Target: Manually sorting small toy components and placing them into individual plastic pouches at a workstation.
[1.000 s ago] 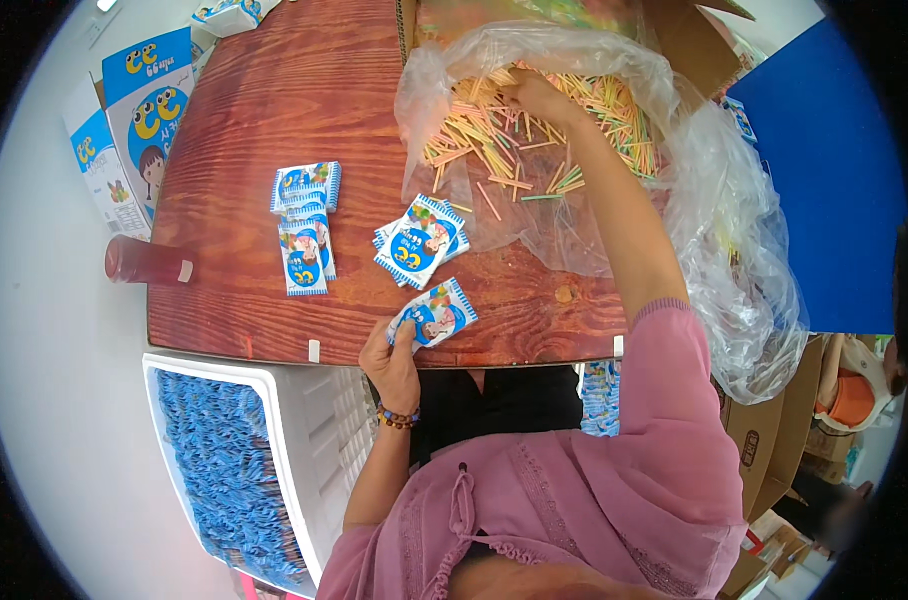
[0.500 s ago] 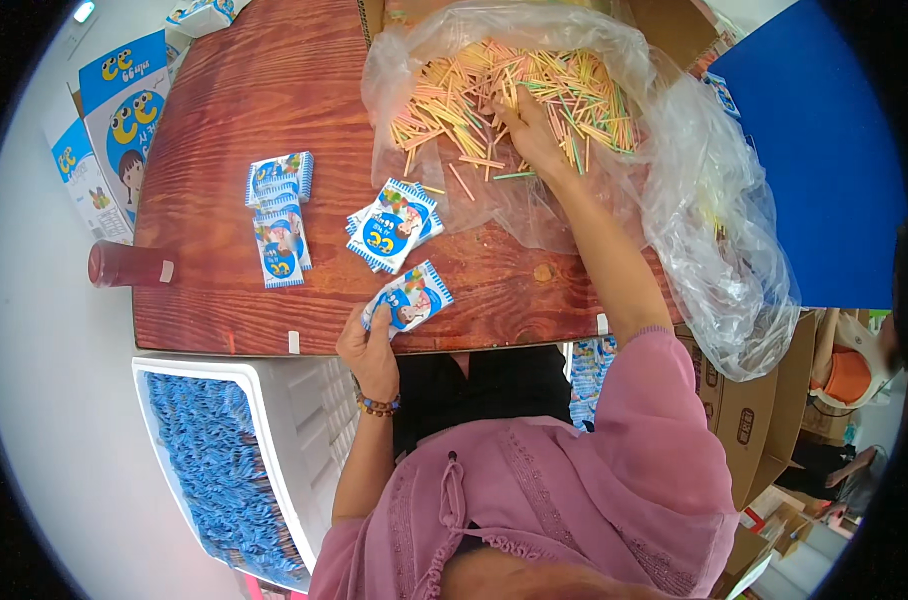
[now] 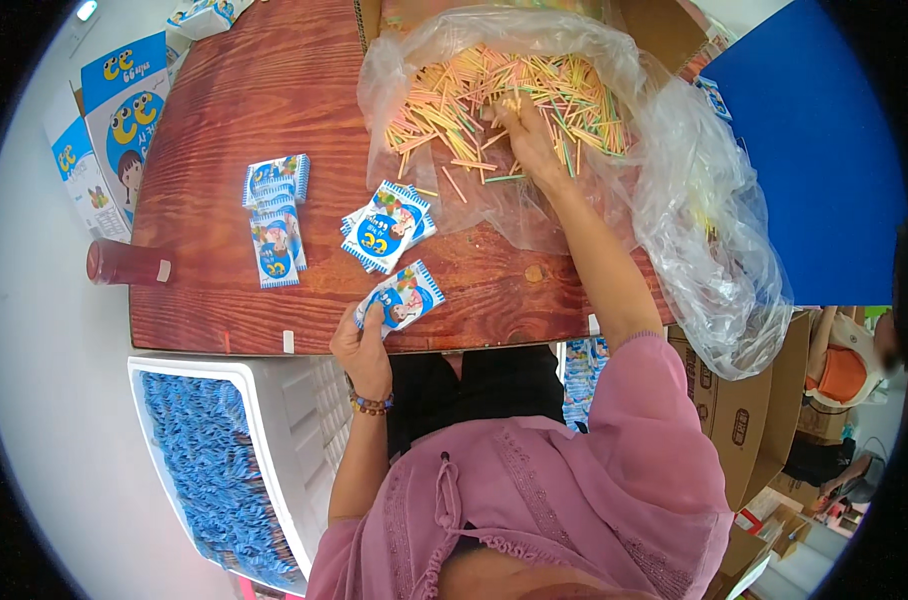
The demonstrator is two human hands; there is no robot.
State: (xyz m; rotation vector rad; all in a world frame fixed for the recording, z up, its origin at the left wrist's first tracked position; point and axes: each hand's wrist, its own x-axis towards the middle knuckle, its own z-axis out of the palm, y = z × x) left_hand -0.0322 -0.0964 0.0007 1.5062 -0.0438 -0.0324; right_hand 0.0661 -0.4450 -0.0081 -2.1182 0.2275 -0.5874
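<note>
My left hand (image 3: 364,345) pinches a blue and white snack packet (image 3: 402,296) by its lower left end, over the table's near edge. Just beyond it lie a few overlapping packets (image 3: 386,225). More packets (image 3: 276,240) are stacked in an overlapping row to the left. At the far side my right hand (image 3: 527,138) reaches into a heap of thin pastel sticks (image 3: 574,95), pink, yellow and green. Its fingers are curled in around some sticks, with the tips partly hidden. The heap rests on an opened clear plastic bag (image 3: 714,210).
The reddish wooden table (image 3: 254,90) holds a dark red cylinder (image 3: 129,262) at left. A white foam box (image 3: 249,385) full of blue packets stands below its left edge. Printed cartons (image 3: 124,110) are at far left, a blue panel (image 3: 824,170) right, a cardboard box (image 3: 724,420) lower right.
My right hand has shifted slightly within the stick heap, its fingers drawn closer together. My left hand keeps its hold on the packet. The whole view has drifted slightly.
</note>
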